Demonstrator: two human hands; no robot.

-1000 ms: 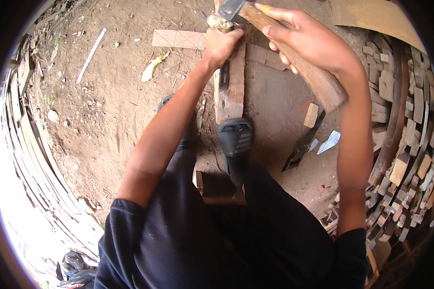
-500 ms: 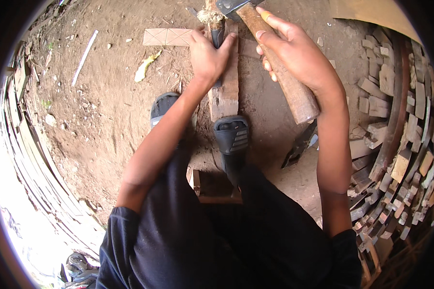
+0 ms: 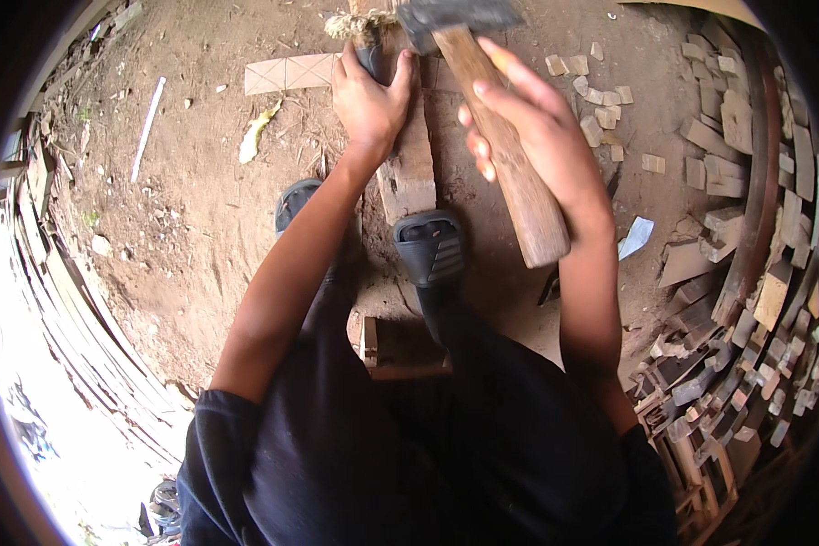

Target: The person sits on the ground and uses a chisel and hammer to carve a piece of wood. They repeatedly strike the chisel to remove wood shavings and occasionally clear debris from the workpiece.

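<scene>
My left hand (image 3: 369,102) is closed around the dark metal shank of a chisel (image 3: 368,56), whose wooden handle has a frayed, rope-like ring (image 3: 358,25). Its cutting end is hidden behind the hand. Beneath that hand lies a narrow wooden plank (image 3: 408,173), its near end against my sandalled right foot (image 3: 429,247). A pale strip scored with crossed lines (image 3: 287,75) sticks out to the left of the plank. In my right hand (image 3: 541,127) is a hammer with a thick wooden handle (image 3: 505,150); its dark head (image 3: 460,20) hangs just right of the chisel's handle.
Small wood offcuts (image 3: 601,114) are scattered on the dirt ground to the right. Beyond them rises a large pile of wood pieces (image 3: 746,300). A yellowish scrap (image 3: 258,132) and a thin white strip (image 3: 149,129) lie left. My left foot (image 3: 296,202) is beside the plank.
The hammer and my right hand have shifted left and slightly down, bringing more of the hammer head into view. My left hand keeps its grip on the chisel. The whole view has shifted slightly.
</scene>
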